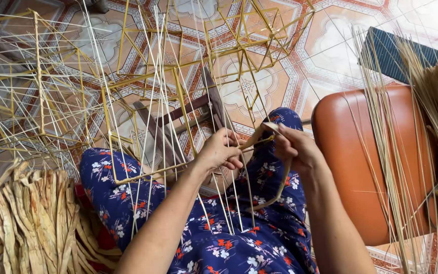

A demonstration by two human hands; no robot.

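- The left hand (220, 150) has its grip closed on the thin sticks of the frame (178, 76) above the lap.
- The right hand (294, 147) pinches a tan leaf strip (260, 135) that runs between both hands.
- A dark blue box (389, 53) lies behind the orange stool (356, 152).

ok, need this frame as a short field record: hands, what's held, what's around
left hand: fingers closed on a thin bamboo stick of the frame
right hand: pinching a flat tan strip that trails down over the lap
frame: open lattice of yellow and pale sticks, standing over the knees
clothing: blue floral fabric
left of lap: heap of dried leaves
right of lap: orange stool with loose sticks lying across it
floor: patterned tiles
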